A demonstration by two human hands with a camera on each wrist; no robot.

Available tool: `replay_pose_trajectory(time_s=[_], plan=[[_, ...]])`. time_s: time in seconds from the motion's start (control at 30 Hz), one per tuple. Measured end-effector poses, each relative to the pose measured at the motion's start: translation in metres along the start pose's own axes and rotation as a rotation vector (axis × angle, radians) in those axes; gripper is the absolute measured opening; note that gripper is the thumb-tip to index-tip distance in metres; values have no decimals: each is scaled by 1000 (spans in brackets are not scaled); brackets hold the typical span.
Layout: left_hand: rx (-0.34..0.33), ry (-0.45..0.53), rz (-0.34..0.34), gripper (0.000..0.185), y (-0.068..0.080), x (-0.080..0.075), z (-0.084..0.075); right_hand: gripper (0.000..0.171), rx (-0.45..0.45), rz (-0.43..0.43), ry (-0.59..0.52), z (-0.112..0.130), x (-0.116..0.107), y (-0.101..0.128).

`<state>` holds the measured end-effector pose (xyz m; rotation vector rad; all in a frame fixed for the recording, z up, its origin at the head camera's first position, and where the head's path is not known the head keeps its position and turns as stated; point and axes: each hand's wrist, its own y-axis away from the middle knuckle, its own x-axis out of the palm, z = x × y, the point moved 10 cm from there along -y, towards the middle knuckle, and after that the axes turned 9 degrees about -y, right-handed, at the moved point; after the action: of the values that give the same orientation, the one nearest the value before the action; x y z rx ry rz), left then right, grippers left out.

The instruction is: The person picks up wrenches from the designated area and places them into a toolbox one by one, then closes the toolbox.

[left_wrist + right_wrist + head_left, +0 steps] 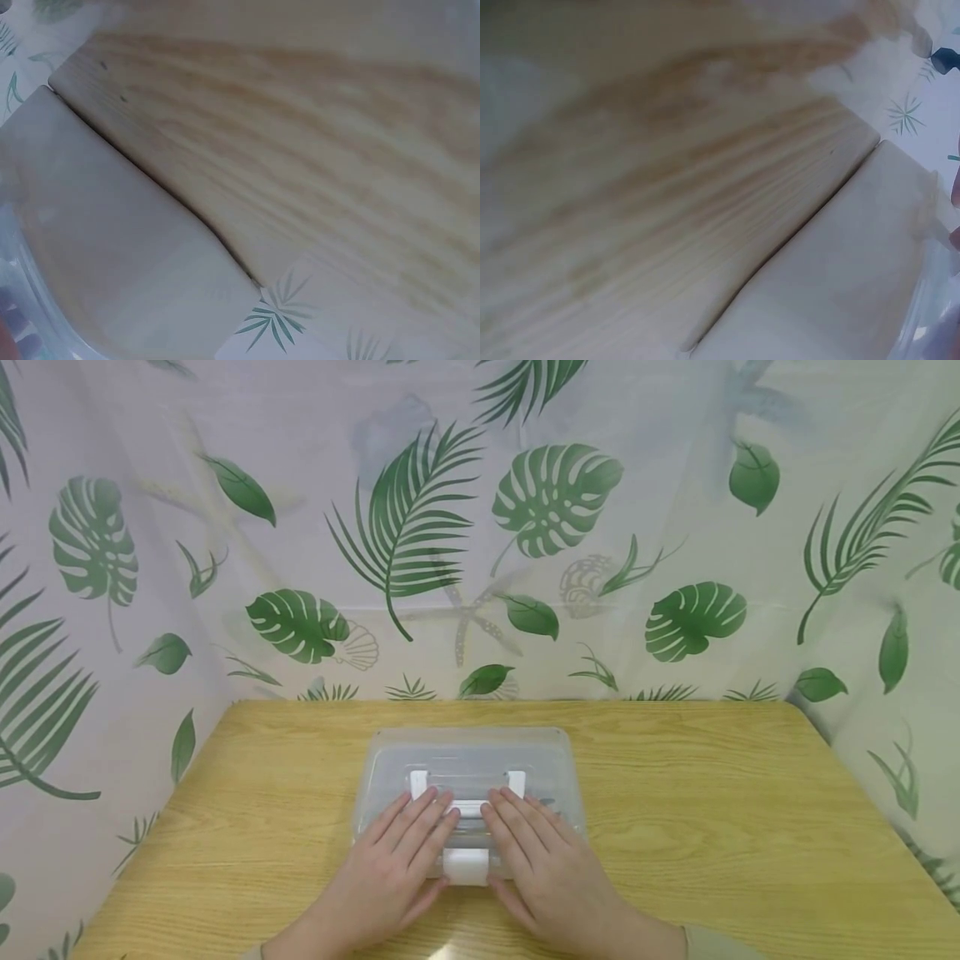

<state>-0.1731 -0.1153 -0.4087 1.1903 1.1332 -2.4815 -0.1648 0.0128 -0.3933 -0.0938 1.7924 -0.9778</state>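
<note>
A clear plastic storage box (465, 747) with a closed lid lies on the table, with a white handle (470, 809) folded down on top and a white latch (466, 866) at its front. My left hand (393, 860) rests on the left half of the lid, fingers straight and pointing inward to the handle. On the right half lies my right hand (543, 856) in the same pose. Both thumbs reach down beside the latch. Dim shapes show through the lid, largely hidden. The box's rim (45, 292) also appears at the left wrist view's lower left corner.
The wood-grain table (712, 810) extends to both sides of the box. Behind it and along its sides hangs a white curtain (450, 410) printed with green leaves. In the right wrist view, the box's edge (915, 322) shows at the lower right.
</note>
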Motion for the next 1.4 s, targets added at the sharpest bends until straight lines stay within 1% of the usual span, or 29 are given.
replay_pose_trajectory(time_s=[0.13, 0.3, 0.33, 0.5, 0.7, 0.8, 0.97, 1.07, 1.23, 1.4], plan=[[17, -1, -14, 62, 0, -1, 1, 61, -3, -2, 1, -1, -1, -2], [68, -3, -46, 69, -3, -6, 3, 60, -34, -21, -3, -2, -4, -4], [83, -5, -59, 69, -4, -7, 3, 60, -43, -27, -5, -2, -5, -4], [138, -1, -107, 54, -10, -15, 7, 58, -113, -75, 9, -3, -12, -9], [203, -15, -168, 51, -13, -22, 8, 55, -200, -138, 32, -4, -21, -17], [225, -27, -195, 48, -14, -24, 8, 55, -229, -144, 35, -5, -23, -19], [243, -32, -232, 47, -15, -25, 9, 53, -254, -136, 40, -6, -23, -20], [251, -40, -244, 47, -15, -25, 9, 51, -262, -137, 44, -5, -23, -20], [264, -56, -233, 45, -14, -23, 8, 50, -269, -150, 47, -4, -23, -20], [267, -56, -228, 44, -14, -22, 7, 53, -269, -154, 61, -3, -22, -20]])
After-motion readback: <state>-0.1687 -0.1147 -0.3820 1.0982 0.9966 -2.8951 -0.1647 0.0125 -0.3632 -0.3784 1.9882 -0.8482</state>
